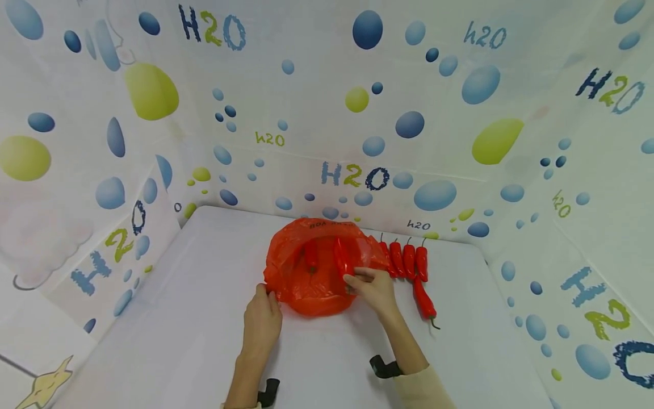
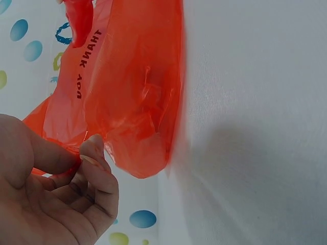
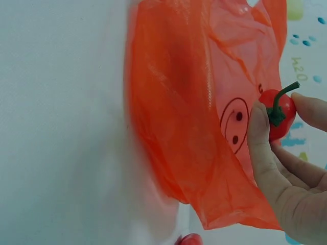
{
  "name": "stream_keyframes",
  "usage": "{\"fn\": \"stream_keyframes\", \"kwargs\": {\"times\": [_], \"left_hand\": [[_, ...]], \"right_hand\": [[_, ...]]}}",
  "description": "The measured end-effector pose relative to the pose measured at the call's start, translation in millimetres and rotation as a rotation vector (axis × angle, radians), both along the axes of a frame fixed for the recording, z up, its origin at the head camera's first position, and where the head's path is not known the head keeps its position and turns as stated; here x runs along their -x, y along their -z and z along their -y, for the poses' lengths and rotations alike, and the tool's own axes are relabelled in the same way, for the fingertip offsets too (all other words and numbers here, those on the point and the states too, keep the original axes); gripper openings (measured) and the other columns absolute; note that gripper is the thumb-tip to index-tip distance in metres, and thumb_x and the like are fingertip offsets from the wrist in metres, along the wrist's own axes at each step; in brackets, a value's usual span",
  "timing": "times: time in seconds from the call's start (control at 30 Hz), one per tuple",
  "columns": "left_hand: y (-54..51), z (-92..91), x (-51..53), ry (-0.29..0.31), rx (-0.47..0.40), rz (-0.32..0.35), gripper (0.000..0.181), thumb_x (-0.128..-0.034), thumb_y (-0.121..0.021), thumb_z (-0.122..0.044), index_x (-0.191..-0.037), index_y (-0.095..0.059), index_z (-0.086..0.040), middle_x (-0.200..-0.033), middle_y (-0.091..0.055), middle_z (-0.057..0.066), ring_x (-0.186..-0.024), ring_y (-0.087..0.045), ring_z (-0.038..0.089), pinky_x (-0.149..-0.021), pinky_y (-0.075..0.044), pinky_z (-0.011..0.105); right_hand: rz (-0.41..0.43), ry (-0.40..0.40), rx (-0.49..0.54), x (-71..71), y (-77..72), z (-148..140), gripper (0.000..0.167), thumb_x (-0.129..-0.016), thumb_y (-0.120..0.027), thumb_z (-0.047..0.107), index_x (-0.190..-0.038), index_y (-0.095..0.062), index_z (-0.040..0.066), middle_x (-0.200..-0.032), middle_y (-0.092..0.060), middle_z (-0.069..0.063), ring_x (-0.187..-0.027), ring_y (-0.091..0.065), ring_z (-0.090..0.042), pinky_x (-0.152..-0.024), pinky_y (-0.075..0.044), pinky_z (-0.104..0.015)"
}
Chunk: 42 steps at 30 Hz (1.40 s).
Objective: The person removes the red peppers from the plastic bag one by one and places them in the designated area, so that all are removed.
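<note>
A red plastic bag (image 1: 317, 304) with printed lettering lies on the white table, its mouth spread toward me. My left hand (image 1: 263, 318) pinches the bag's left edge; the left wrist view shows thumb and fingers (image 2: 97, 173) gripping the film. In my right hand (image 1: 375, 289) is a red chili pepper (image 1: 343, 258), held near its green stem (image 3: 278, 104) between thumb and fingers, over the bag's opening. Another red chili pepper (image 1: 310, 255) lies inside the bag. Through the film in the left wrist view, a pepper's shape shows faintly.
Several red chili peppers (image 1: 409, 261) stand in a row right of the bag, partly behind its edge. One more pepper (image 1: 424, 300) lies in front of them, stem toward me. Patterned sheets (image 1: 327, 113) wall the white table (image 1: 204, 272) at the back and sides.
</note>
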<state>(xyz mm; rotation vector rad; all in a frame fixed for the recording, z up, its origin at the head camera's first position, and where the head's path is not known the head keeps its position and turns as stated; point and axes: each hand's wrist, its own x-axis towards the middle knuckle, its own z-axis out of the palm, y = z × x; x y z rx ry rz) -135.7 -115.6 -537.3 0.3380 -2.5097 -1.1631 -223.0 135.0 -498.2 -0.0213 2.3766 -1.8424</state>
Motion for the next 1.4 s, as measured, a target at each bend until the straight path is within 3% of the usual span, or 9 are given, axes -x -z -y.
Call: {"fn": "stream_keyframes", "kwargs": {"times": [0.37, 0.9, 1.4], "left_hand": [[2.0, -0.6, 2.5, 0.006, 0.014, -0.015, 0.011, -0.1064, -0.049, -0.006, -0.106, -0.052, 0.004, -0.081, -0.058, 0.011, -0.069, -0.056, 0.026, -0.066, -0.051, 0.041], [2.2, -1.9, 4.2, 0.017, 0.003, 0.008, 0.013, -0.1068, -0.048, -0.007, -0.108, -0.052, 0.005, -0.082, -0.058, 0.012, -0.069, -0.056, 0.025, -0.066, -0.052, 0.040], [2.0, -4.7, 2.2, 0.021, 0.014, -0.015, 0.012, -0.1064, -0.048, -0.006, -0.107, -0.051, 0.006, -0.081, -0.059, 0.013, -0.069, -0.057, 0.027, -0.066, -0.052, 0.042]], "right_hand": [[-0.043, 0.045, -0.012, -10.5, 0.9, -17, 0.053, -0.091, -0.083, 0.030, -0.134, -0.068, 0.002, -0.106, -0.076, -0.014, -0.091, -0.077, -0.026, -0.081, -0.061, -0.039], [-0.039, 0.141, -0.038, -21.9, -8.6, -45, 0.056, -0.090, -0.083, 0.033, -0.136, -0.067, 0.003, -0.109, -0.076, -0.015, -0.091, -0.078, -0.027, -0.086, -0.060, -0.041], [-0.052, 0.193, 0.016, -27.8, -3.7, -76, 0.052, -0.093, -0.081, 0.030, -0.134, -0.067, 0.001, -0.112, -0.075, -0.020, -0.090, -0.078, -0.024, -0.081, -0.060, -0.032]]}}
